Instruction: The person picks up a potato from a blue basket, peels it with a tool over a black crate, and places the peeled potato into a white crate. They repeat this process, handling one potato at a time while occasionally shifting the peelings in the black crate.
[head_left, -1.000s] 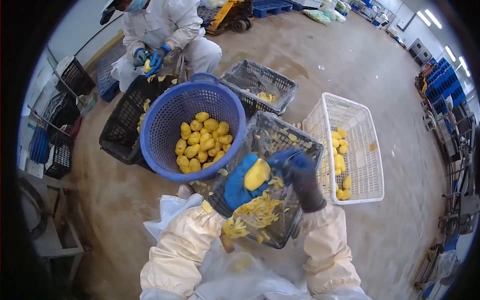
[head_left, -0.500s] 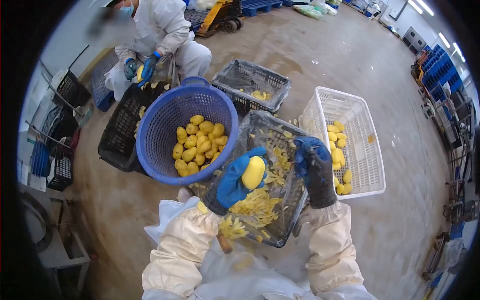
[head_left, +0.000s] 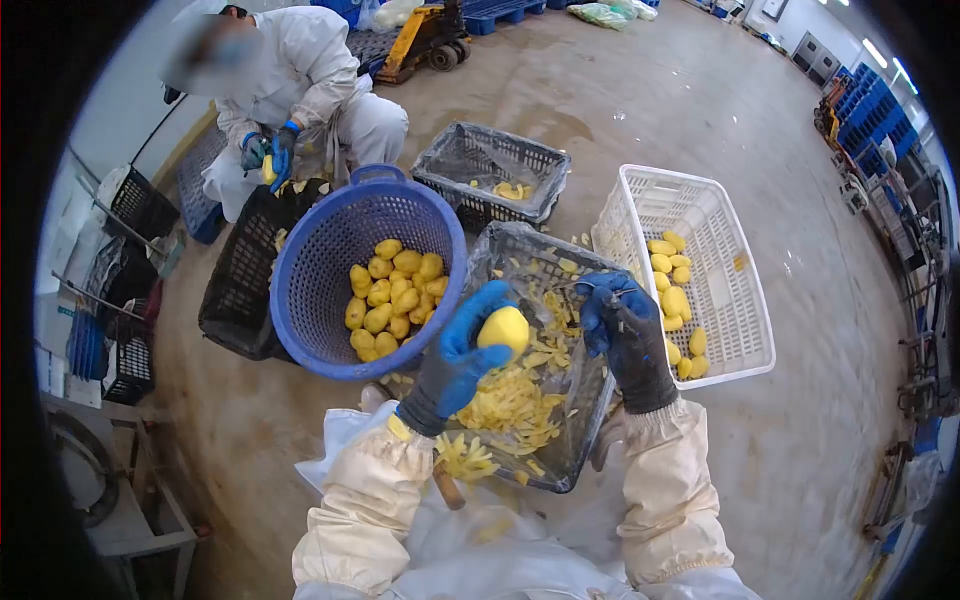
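Observation:
My left hand (head_left: 462, 352), in a blue and dark glove, grips a peeled yellow potato (head_left: 503, 328) above a black crate lined with clear plastic (head_left: 590, 400) that holds yellow peelings. My right hand (head_left: 622, 338), gloved the same way, is closed around a small peeler (head_left: 598, 290) just right of the potato, not touching it. A blue round basket (head_left: 300, 260) with several peeled potatoes leans to the left of the crate. A white crate (head_left: 740, 300) with several potatoes lies to the right.
A person in white coveralls (head_left: 300, 75) sits at the back left over a black crate (head_left: 235, 290), holding a potato in blue gloves. Another lined black crate (head_left: 470, 155) stands behind. A pallet jack (head_left: 425, 35) is at the far back; stacked blue crates (head_left: 860, 120) line the right wall.
My left hand has turned the potato upward and toward the crate's middle. My right hand has drawn the peeler slightly away. The view has tilted a little, shifting everything down.

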